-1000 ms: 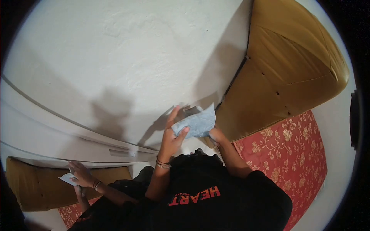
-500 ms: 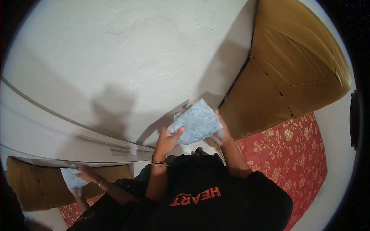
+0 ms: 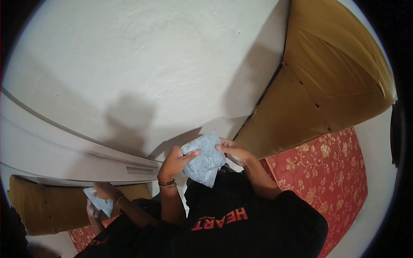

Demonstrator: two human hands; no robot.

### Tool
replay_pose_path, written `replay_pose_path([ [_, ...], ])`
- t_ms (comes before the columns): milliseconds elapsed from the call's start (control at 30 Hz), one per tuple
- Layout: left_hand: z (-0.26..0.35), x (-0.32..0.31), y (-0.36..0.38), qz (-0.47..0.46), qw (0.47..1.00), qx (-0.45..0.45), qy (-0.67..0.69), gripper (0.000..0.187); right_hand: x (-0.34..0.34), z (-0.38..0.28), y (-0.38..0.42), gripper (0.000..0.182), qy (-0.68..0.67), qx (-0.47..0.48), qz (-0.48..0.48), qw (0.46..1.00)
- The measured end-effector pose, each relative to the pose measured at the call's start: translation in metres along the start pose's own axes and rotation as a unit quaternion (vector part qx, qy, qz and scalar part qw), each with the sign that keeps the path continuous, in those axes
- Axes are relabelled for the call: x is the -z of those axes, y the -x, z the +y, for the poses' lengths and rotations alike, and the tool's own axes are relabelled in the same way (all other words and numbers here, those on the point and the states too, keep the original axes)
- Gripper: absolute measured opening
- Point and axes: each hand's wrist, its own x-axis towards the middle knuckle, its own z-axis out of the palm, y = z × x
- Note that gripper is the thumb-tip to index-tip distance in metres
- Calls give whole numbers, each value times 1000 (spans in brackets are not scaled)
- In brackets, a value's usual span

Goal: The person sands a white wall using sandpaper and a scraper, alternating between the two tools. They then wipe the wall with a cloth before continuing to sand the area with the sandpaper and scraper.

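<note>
A folded pale blue-grey cloth [image 3: 204, 155] is held up in front of my chest, with a pointed corner hanging at its lower edge. My left hand [image 3: 174, 161] grips its left side, thumb lying across the front face. On the other side my right hand [image 3: 234, 151] pinches the upper right edge between thumb and fingers. The fingers behind the cloth are partly hidden.
Pale wall [image 3: 172, 64] fills the space ahead. At the right stand a mustard-coloured padded headboard [image 3: 297, 99] and a red mattress [image 3: 322, 167] with gold flowers. A mirror at the lower left reflects the hands and the cloth [image 3: 100, 203].
The cloth has come down and slightly left, turned, and a corner now hangs below it. My right hand has shifted from its lower right side to its upper right edge.
</note>
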Motion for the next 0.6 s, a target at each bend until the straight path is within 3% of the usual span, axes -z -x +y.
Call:
replay_pose_path([
  [33, 2, 6, 2, -53, 993, 73, -75, 29, 4, 3, -1, 34, 20, -14, -17, 1000],
  [133, -4, 15, 6, -46, 979, 52, -194, 41, 23, 9, -4, 35, 24, -21, -22, 999],
  [267, -14, 12, 9, 5, 993, -37, -113, 41, 44, -5, 0, 35, 44, -28, -13, 999],
  [333, -12, 6, 8, 38, 995, -95, -11, 41, 22, -22, 8, 34, 56, -45, -17, 997],
  [367, -6, 8, 8, 38, 995, -94, -11, 41, 14, -28, 10, 34, 67, -63, -22, 996],
  [433, 7, 14, 10, -14, 985, 30, -171, 37, 12, -19, 6, 35, 79, -58, -47, 994],
  [567, 1, 26, 13, -46, 985, 57, -157, 36, 3, -12, 8, 39, 73, -57, -63, 994],
  [600, 0, 29, 18, -3, 993, -10, -119, 39, 11, -8, 6, 39, 73, -59, -63, 994],
])
